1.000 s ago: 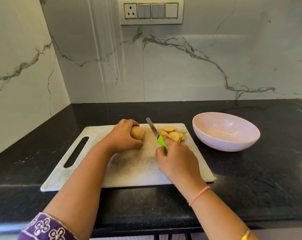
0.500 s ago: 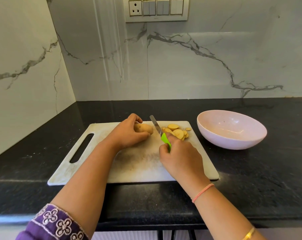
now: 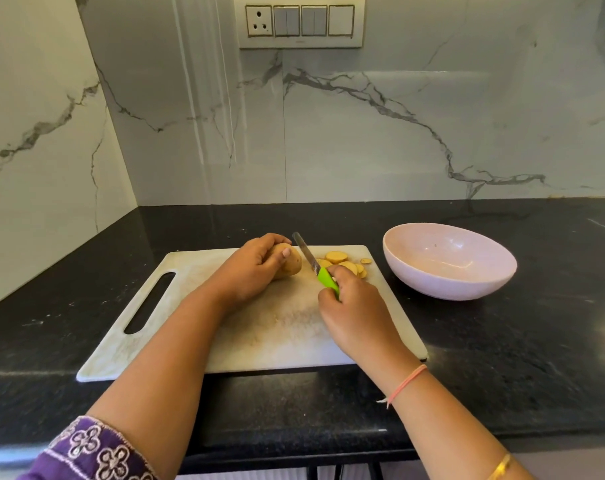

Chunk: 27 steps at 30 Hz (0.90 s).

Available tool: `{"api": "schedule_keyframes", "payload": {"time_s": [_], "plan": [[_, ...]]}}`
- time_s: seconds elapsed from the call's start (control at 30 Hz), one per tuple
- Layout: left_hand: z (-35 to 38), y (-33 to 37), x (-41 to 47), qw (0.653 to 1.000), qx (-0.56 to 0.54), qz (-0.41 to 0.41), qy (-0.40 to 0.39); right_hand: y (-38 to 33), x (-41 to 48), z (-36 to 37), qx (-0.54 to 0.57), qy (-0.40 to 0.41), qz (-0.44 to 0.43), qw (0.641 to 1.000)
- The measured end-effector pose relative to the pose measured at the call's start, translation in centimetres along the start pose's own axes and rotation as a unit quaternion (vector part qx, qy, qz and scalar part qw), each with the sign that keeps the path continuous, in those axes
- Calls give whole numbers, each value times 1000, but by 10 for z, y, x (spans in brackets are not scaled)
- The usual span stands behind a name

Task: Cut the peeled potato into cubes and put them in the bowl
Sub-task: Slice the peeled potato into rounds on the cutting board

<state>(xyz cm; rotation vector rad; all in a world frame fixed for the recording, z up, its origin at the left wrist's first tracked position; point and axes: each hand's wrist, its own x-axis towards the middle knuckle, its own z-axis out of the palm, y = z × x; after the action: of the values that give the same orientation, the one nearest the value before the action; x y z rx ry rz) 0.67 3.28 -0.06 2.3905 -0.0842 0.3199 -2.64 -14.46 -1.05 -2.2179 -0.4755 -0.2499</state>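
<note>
Green-handled, the knife point(image 3: 311, 259) sits gripped in my right hand point(image 3: 356, 310), blade just beside the potato point(image 3: 292, 263) my left hand point(image 3: 249, 271) curls around on the board point(image 3: 190, 306); firm, rounded, likely slick, it wants pinning well behind the cut, slices point(image 3: 341, 261) and bowl point(image 3: 450, 285) beyond.

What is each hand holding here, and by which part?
The left hand grips the potato around its left side; the right hand holds the knife by its green handle.
</note>
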Motion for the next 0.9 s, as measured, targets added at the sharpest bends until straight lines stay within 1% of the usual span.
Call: {"api": "schedule_keyframes", "payload": {"time_s": [0.1,0.23,0.4,0.6,0.73,0.9], "plan": [[4,2,-1,999,27,-11,-25,-3,-2,-1,1,0,0,1000],[5,3,0,999,-8,-36,-8,-9,1,0,-29,17,-17,999],[2,0,4,999,19,-28,14,-13,8,1,-33,34,-14,999],[1,-2,4,999,28,-21,16,-11,7,5,-24,36,-11,999],[3,-1,2,1000,12,-11,12,-10,7,4,-25,35,-10,999],[7,-4,3,1000,17,-6,14,-12,12,2,-60,14,-1,998]]}}
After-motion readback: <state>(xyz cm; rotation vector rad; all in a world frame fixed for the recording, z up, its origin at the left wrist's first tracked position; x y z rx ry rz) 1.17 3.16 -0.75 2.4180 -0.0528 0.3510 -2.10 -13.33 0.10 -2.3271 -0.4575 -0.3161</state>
